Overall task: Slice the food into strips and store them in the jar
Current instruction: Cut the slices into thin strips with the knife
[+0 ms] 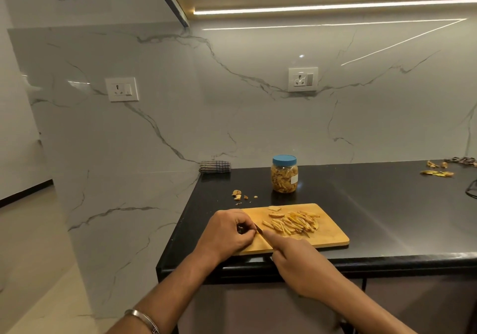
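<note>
Left hand (pixel 229 233): nearest the board's left end, fingers curled tight round a dark knife handle (pixel 241 229), knuckles up, wrist over the counter edge
Right hand (pixel 296 253): just right of the left hand, low over the board's near edge; forefinger stretched out and laid toward the blade, other fingers folded under; it holds nothing that I can make out
Knife blade (pixel 260 231): runs from the left hand toward the right and slightly nearer, its far part hidden under the right forefinger; a dark tip shows near the strips, uncertain
Key relation: the pile of cut strips (pixel 294 224) lies just beyond and right of the right forefinger, touching or nearly touching the blade line; the strips' long axes mostly run from near-left to far-right, roughly across the blade
Uncut pieces (pixel 276 213): a slice or two lie past the pile's left side, beyond both hands
Cutting board (pixel 330 238): under both hands, long side running left to right
Jar (pixel 284 176): well beyond the board, straight ahead of the right hand, blue lid on, largely full of strips
Judgement: cutting looks almost finished; the right hand is nearer for gathering strips, but the lid must come off first
Scraps (pixel 237 194): beyond the left hand, off the board
</note>
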